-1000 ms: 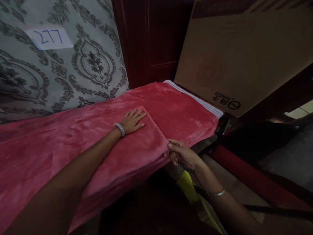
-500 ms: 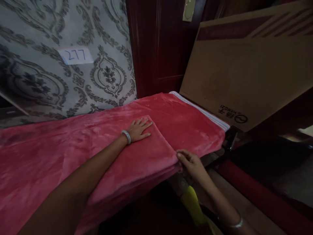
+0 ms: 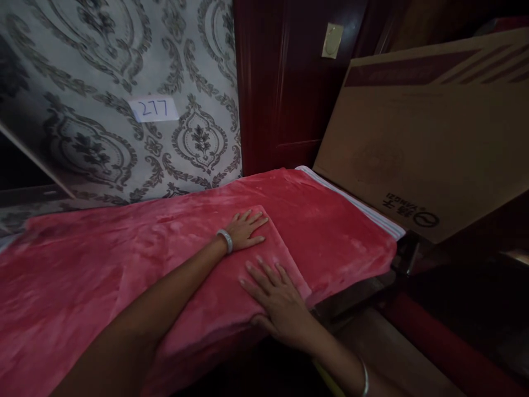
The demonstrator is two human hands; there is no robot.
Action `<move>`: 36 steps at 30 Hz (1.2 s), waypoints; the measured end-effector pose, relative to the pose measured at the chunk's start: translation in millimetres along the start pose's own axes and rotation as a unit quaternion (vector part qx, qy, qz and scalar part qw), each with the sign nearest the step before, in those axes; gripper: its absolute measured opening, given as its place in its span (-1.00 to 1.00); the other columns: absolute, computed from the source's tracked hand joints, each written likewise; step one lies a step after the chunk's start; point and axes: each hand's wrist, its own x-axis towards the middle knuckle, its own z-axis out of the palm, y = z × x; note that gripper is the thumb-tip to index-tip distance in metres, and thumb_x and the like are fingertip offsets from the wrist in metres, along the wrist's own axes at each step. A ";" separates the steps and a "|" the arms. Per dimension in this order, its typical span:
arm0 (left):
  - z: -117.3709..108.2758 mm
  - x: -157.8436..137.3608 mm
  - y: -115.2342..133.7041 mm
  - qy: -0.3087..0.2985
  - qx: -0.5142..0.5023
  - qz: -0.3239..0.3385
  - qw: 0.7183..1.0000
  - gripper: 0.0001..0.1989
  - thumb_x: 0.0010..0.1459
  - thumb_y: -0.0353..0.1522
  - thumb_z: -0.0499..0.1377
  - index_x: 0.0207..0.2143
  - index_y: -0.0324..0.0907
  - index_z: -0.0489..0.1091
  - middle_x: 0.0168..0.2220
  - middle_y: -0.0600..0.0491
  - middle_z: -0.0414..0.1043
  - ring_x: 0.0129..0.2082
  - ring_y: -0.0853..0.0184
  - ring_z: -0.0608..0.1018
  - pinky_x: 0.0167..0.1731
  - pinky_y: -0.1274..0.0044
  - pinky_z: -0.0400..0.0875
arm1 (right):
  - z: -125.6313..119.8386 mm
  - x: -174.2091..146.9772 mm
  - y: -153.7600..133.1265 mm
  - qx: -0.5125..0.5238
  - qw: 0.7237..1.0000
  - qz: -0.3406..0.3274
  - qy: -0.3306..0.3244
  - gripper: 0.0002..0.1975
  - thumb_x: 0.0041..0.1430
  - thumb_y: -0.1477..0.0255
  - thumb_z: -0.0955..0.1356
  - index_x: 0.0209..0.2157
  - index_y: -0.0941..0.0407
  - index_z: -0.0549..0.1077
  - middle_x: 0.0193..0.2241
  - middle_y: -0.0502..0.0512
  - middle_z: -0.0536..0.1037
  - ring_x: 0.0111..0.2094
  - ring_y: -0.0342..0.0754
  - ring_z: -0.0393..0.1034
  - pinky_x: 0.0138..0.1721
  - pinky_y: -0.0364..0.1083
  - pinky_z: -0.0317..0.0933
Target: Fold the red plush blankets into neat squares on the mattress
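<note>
A fuzzy pink-red blanket lies across a long, narrow surface, with one part folded back over the rest. My left hand, a pale bangle at its wrist, rests flat on the folded part close to its far corner, fingers spread. Nearer to me, my right hand lies over the folded part by its front edge, fingers apart and slightly blurred. Its thumb points toward the blanket's front side. Neither hand grips the cloth.
A large cardboard box leans at the back right. Striped cloth shows under the blanket's far edge. Behind stand a patterned wall with a paper label reading 277, and a dark red door.
My right hand has let go of the fold's near corner and moved left onto the top of the blanket, its fingers spreading. My left hand stays on the fold. The view has shifted slightly.
</note>
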 end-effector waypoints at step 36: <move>30.5 -229.3 -75.4 0.158 0.000 -0.284 0.946 -0.22 0.36 0.05 -0.04 0.41 -0.28 0.13 0.43 -0.29 0.07 0.48 -0.05 0.05 0.41 0.07 0.01 | 19.6 185.3 4.3 -0.044 0.997 -0.035 -0.055 -0.31 0.44 -0.05 0.08 0.48 -0.13 -0.02 0.50 0.10 -0.08 0.49 0.23 -0.21 0.40 0.37 -0.24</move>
